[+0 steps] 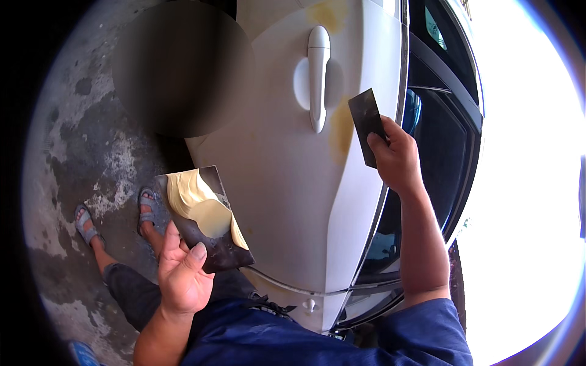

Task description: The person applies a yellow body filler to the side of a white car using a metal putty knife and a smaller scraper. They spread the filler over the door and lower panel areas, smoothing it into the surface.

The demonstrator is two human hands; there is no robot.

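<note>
My left hand grips the lower edge of a dark flat mixing plate, thumb on top. A thick smear of pale yellow body filler lies across the plate, with a smoothed hollow in its middle. In my right hand is a dark rectangular filler spreader, pinched by its lower right side. It is over the white car door, right of the door handle; whether it touches the panel I cannot tell. Beside the spreader, a yellowish filler patch marks the door.
Another yellowish patch shows above the handle. Dark side windows run along the car's right side. My sandalled feet stand on stained concrete floor at left. A blurred round area hides part of the upper left.
</note>
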